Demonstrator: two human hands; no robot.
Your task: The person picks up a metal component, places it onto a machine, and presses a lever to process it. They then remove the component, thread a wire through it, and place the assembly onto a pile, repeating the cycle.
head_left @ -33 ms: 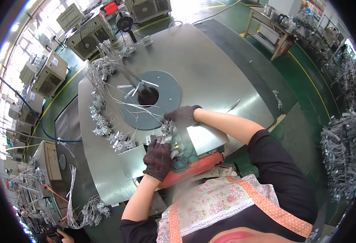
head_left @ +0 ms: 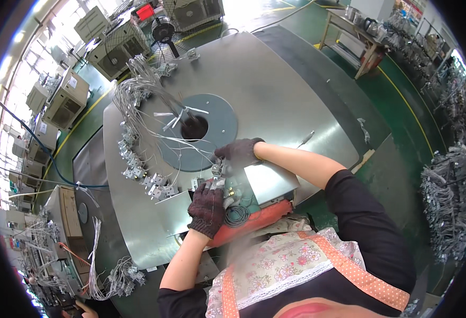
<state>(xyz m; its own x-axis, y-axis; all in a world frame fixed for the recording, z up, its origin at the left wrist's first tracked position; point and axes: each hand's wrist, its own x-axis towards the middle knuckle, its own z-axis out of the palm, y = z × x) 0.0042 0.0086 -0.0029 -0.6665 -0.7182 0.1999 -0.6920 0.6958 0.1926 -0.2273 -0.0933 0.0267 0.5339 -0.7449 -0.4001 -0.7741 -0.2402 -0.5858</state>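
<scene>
Both my hands wear dark knitted gloves and work close together at the near side of the metal table (head_left: pixel 275 79). My right hand (head_left: pixel 239 151) has its fingers pressed together just above a small silvery metal connector (head_left: pixel 218 169); thin pale wires (head_left: pixel 198 146) run up to its fingertips. What it pinches is hidden. Below the connector, my left hand (head_left: pixel 207 208) is closed with its fingertips by a small pale piece. The glove covers whatever it grips. Beside it lie a brass-coloured fitting (head_left: pixel 231 192) and a coil of thin grey cable (head_left: pixel 237 214).
A grey disc (head_left: pixel 225 119) with a dark central hole sits in the tabletop. Bundled cables (head_left: pixel 124 98) with several metal connectors (head_left: pixel 161 188) curve along the left. A raised metal plate (head_left: pixel 271 182) and red padded edge (head_left: pixel 259 220) lie near me. A fan (head_left: pixel 163 32) stands beyond the table.
</scene>
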